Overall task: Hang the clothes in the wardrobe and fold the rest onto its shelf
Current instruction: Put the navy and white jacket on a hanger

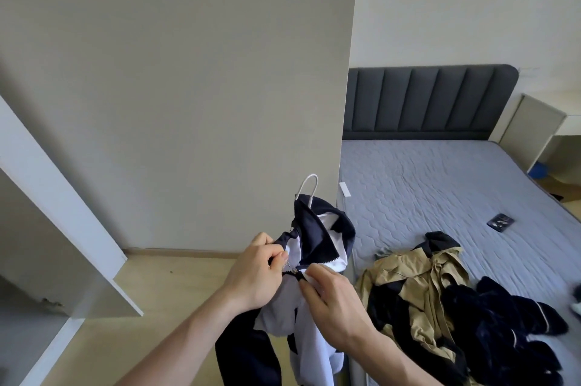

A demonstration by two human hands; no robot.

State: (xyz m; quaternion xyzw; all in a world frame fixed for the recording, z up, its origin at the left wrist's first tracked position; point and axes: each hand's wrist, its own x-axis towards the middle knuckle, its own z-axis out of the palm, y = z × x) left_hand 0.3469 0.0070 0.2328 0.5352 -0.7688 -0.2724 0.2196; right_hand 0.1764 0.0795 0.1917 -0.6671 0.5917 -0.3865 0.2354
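Hanger [308,186] mostly hidden inside jacket [317,228]

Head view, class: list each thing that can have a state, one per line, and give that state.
Navy and white jacket: on a hanger, front zip partly undone.
Hanger: inside the jacket, white hook sticking out.
Left hand: pinching the jacket at the zip.
Right hand: pinching the jacket at the zip.
Tan jacket: crumpled on the bed.
Dark garment: heaped on the bed.
Wardrobe door: open.
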